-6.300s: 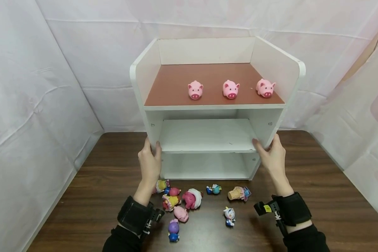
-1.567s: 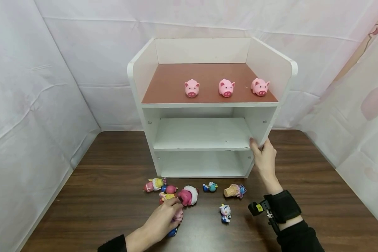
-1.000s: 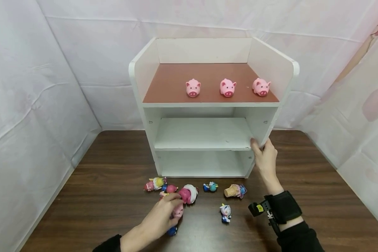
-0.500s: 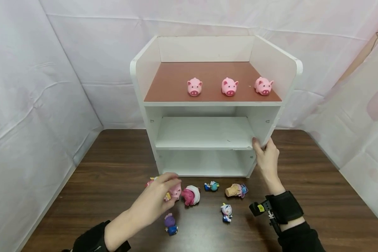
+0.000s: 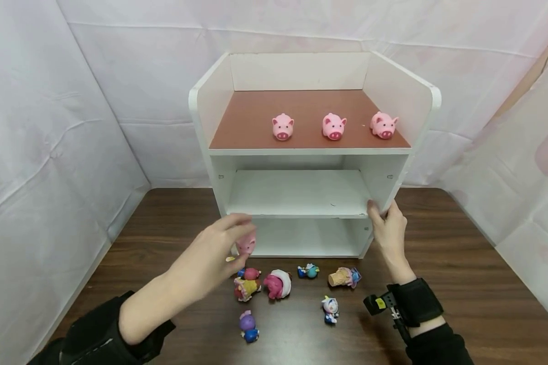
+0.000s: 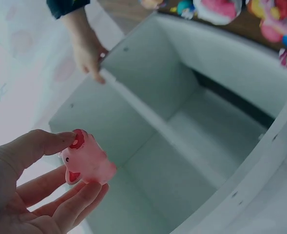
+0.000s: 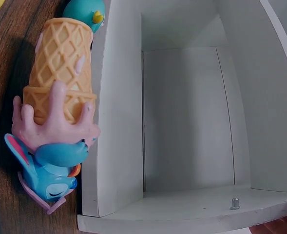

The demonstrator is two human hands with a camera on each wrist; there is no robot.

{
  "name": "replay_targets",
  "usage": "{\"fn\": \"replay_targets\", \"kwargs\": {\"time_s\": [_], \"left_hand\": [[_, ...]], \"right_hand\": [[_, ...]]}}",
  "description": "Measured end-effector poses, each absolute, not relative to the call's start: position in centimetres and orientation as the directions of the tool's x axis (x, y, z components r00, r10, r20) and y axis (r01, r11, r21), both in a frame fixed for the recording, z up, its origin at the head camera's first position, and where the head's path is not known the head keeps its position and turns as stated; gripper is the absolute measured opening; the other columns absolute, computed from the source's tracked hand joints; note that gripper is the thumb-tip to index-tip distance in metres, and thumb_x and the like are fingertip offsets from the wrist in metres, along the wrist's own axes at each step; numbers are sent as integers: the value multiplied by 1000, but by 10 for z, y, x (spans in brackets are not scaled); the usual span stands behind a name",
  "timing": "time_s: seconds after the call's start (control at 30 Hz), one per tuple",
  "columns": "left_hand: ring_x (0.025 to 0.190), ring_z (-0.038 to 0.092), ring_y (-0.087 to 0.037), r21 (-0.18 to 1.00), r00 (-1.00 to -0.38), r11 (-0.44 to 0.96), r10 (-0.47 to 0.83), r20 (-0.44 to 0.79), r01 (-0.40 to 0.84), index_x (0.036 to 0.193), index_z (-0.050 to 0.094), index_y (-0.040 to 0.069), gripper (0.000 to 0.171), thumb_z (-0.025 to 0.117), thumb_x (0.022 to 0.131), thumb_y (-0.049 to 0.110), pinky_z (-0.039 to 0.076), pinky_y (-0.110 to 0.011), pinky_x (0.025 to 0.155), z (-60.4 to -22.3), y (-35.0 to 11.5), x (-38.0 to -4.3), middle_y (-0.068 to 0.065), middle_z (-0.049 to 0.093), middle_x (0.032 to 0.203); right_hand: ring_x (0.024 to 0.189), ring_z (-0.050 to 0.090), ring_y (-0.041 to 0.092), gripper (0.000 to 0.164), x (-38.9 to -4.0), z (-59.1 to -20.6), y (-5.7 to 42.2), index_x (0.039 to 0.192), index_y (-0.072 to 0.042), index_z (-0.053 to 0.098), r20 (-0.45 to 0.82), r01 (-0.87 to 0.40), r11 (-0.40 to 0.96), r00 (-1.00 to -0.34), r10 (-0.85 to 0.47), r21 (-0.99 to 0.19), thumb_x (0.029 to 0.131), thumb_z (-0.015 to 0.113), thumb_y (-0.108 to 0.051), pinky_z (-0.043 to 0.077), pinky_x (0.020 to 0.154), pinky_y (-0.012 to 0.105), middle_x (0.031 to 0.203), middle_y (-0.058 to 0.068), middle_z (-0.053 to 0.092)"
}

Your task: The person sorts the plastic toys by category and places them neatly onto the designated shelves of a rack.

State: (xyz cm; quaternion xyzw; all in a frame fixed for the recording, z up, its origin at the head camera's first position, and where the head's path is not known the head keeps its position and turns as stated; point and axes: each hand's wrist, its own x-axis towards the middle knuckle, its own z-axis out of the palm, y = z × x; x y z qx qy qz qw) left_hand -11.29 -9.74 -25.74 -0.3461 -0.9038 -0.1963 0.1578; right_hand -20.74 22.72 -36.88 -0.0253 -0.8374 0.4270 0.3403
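My left hand (image 5: 205,256) holds a pink toy pig (image 5: 246,243) in front of the lower left part of a white shelf unit (image 5: 297,151). In the left wrist view, the thumb and fingers pinch this toy pig (image 6: 90,158), its red snout against the thumb. My right hand (image 5: 389,233) grips the unit's right side panel at middle-shelf height, thumb on the inner side. Three similar pigs stand on the brown top surface: one near the middle (image 5: 283,126), one right of it (image 5: 334,126) and one by the right wall (image 5: 384,125).
On the wooden table (image 5: 164,223) before the unit lie a purple-and-blue figure (image 5: 248,327), a yellow-dressed figure (image 5: 247,288), a pink-and-white figure (image 5: 277,284), a small blue figure (image 5: 308,270), an ice-cream-cone figure (image 5: 344,277) and a white-and-blue figure (image 5: 331,309).
My left hand left the unit's left side, took hold of the pink pig on the table and has raised it toward the shelves. The right hand keeps its grip on the side panel.
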Motion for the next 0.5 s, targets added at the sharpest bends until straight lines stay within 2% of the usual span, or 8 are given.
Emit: {"fn": "replay_targets", "kwargs": {"time_s": [0.27,0.5], "left_hand": [[86,59,-21,201,-670,667,583,460,718,101,62,-6,37,75,67,4,50,-30,73,-223,-93,-121,-17,56,107],[82,58,-18,174,-670,684,575,469,709,99,62,-6,33,72,68,2,50,-30,73,-193,-94,-134,-15,57,105]], "right_hand": [[84,58,42,30,-206,-368,226,105,8,53,548,-244,635,-765,339,-733,86,53,-15,46,65,54,97,28,60],[84,58,42,29,-207,-367,226,103,8,54,542,-229,640,-765,348,-734,86,53,-15,45,65,53,94,29,60]]}}
